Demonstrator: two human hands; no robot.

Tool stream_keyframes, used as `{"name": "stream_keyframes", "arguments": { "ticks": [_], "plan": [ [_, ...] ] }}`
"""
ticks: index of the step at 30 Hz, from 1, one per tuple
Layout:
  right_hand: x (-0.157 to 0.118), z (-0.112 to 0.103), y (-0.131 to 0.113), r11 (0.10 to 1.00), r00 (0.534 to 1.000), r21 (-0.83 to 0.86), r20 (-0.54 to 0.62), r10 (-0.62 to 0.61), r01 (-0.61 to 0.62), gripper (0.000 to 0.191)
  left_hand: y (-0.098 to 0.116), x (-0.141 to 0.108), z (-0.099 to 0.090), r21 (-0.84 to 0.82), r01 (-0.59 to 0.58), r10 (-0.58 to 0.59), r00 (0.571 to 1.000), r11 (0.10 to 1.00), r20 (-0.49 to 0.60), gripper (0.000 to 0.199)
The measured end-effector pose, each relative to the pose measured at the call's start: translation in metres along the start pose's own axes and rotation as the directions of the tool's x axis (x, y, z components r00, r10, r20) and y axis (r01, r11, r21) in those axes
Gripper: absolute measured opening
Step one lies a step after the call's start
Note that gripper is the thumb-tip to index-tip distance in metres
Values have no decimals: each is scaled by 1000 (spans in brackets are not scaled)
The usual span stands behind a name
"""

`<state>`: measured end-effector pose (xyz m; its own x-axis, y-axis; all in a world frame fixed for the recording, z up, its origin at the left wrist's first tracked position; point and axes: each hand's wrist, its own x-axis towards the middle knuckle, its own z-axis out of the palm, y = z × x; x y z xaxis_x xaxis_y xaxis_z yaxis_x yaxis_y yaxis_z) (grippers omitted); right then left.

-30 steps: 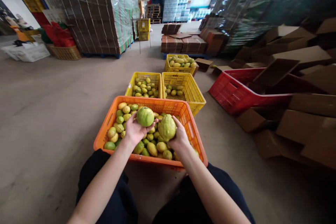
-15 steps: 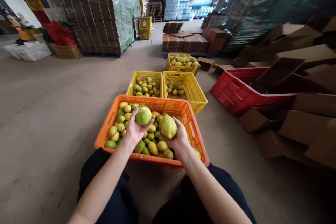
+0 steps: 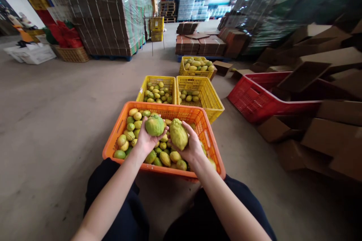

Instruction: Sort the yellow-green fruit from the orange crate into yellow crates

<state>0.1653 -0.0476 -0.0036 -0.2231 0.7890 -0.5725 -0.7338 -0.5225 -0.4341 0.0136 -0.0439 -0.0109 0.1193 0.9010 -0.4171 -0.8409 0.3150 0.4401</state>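
Observation:
My left hand (image 3: 145, 141), palm up, cradles a round green lemon (image 3: 154, 125). Held in my right hand (image 3: 194, 147) is a longer, bumpy yellow-green lemon (image 3: 178, 134), with the thumb along its side. Both hands are side by side above an orange crate (image 3: 210, 143) that stands in front of my knees. Many green and yellow lemons (image 3: 165, 159) lie in the crate, partly hidden by my hands and wrists.
Two yellow crates, left (image 3: 140, 92) and right (image 3: 213, 96), stand behind the orange one, both holding lemons. Farther back is another filled yellow crate (image 3: 183, 70). To the right are a red crate (image 3: 249, 99) and piled cardboard boxes (image 3: 330, 128). Wrapped pallet stacks (image 3: 96, 11) stand beyond.
The lemon in my right hand has turned, showing a longer, bumpier side, and has shifted slightly left. The green lemon in my left hand has rotated a little.

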Motion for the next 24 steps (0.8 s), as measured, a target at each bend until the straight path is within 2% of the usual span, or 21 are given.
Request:
{"name": "stream_keyframes", "arguments": {
  "ticks": [2,7,13,17,19,21,22,23,24],
  "plan": [
    [-1,1,-1,999,999,28,45,-31,29,15,2,-3,3,-3,-11,11,1000,1000,-11,49],
    [5,-3,-2,991,991,113,104,-86,74,14,4,-6,8,70,14,-12,1000,997,-23,38],
    [9,-5,-1,996,999,89,51,-3,-2,23,5,-3,7,141,201,-199,979,969,-32,73],
    [10,-6,-1,1000,996,20,91,22,-24,28,4,1,2,220,198,-196,980,955,-32,74],
    [11,-7,-1,999,994,-33,104,29,-26,24,2,3,-1,311,110,-107,994,944,-27,62],
    [10,-7,-1,994,995,-100,90,-33,42,18,0,3,-3,424,-110,120,993,899,3,41],
    [9,-7,-1,982,990,-142,83,-111,122,18,-1,3,-4,471,-250,263,964,846,39,35],
    [8,-7,0,954,973,-191,82,-218,230,24,-1,2,-4,501,-383,395,915,776,86,39],
    [7,-7,0,904,936,-243,91,-340,352,34,-1,0,-3,514,-490,498,857,704,136,49]
  ]
}}
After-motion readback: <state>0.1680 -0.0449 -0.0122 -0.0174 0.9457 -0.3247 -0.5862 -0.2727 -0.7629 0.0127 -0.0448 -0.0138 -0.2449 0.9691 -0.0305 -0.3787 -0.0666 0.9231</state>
